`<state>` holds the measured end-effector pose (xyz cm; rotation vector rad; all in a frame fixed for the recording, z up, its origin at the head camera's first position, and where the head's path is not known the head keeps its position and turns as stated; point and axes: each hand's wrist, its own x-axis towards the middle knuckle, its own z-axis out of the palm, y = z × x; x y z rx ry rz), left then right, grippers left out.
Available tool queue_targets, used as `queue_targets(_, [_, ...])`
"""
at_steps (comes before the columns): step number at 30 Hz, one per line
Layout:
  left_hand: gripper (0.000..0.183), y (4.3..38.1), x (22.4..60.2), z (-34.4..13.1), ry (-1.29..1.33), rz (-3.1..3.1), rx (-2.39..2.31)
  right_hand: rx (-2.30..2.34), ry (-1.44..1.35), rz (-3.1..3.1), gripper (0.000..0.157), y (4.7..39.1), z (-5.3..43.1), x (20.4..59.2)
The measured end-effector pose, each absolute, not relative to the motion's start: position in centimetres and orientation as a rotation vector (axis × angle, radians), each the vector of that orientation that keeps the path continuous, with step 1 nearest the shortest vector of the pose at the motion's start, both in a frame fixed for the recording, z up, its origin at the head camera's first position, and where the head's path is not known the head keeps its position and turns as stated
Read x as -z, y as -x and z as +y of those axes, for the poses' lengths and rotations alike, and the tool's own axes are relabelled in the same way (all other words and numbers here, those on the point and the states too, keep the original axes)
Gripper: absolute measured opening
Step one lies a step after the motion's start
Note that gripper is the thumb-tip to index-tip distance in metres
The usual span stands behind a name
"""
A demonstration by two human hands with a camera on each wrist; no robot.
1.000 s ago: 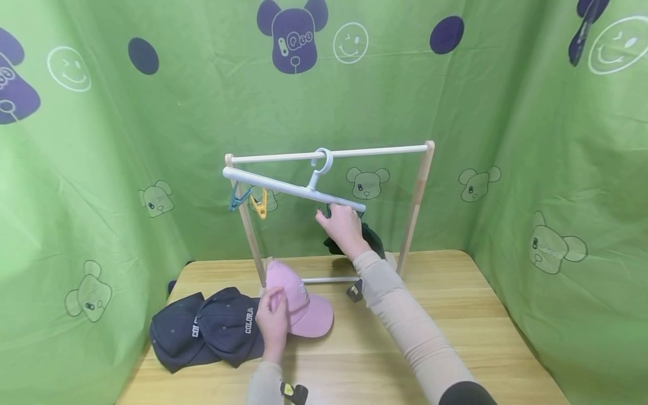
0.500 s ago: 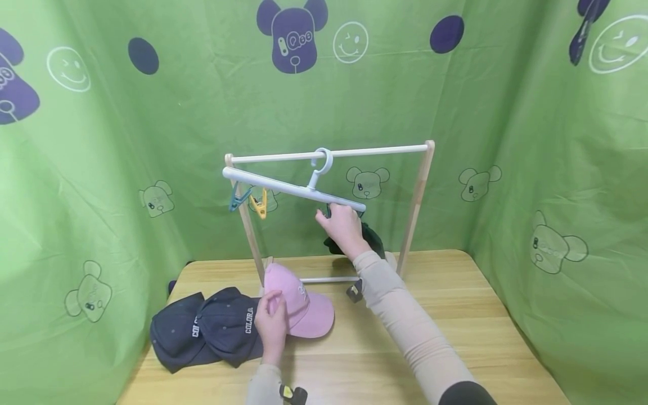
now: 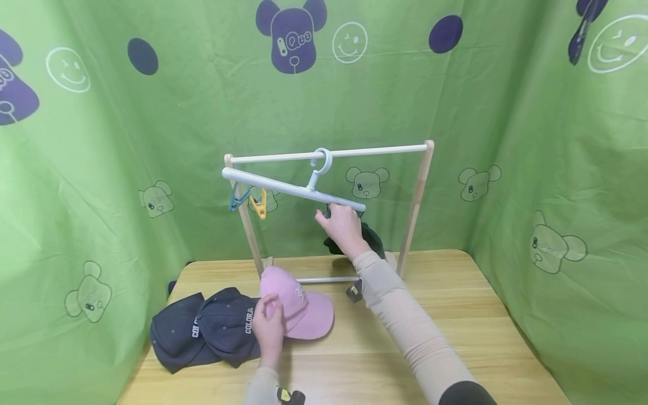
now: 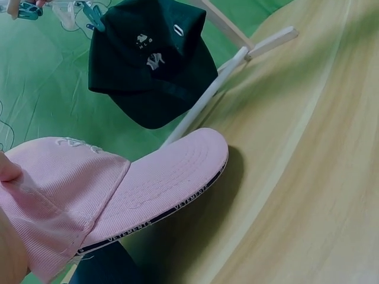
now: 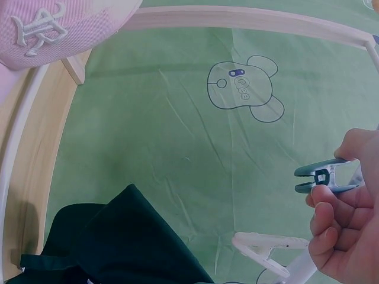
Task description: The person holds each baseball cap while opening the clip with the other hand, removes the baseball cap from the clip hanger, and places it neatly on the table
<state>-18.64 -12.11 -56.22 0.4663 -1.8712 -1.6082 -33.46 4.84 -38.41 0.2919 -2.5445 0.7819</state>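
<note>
My left hand (image 3: 268, 326) pinches the crown of a pink baseball cap (image 3: 304, 309), its brim pointing right over the wooden table. In the left wrist view the brim (image 4: 172, 171) casts a shadow on the tabletop. My right hand (image 3: 344, 228) is up at the lower right end of a pale blue clothes hanger (image 3: 283, 185). Thumb and fingers there pinch a teal clip (image 5: 323, 176), whose jaws stand a little apart with nothing between them. A dark green cap (image 4: 151, 65) hangs by a clip (image 4: 93, 16), partly hidden behind my right hand in the head view.
The hanger hooks over the rail (image 3: 379, 151) of a wooden rack and tilts down to the right. A blue clip (image 3: 239, 198) and a yellow clip (image 3: 260, 205) hang at its left. Two overlapping navy caps (image 3: 174, 329) lie left on the table (image 3: 455, 315). Green curtains (image 3: 212, 101) surround it.
My left hand has shifted slightly down and left with the pink cap, whose crown tips lower. The right hand and the hanger have held still.
</note>
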Motion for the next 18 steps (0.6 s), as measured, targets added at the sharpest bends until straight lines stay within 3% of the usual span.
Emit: queue_targets(18, [0.023,18.0,57.8,-12.8,-0.483,-1.865,1.659,-0.771,-0.305,-2.538,0.039,33.6,5.0,38.7])
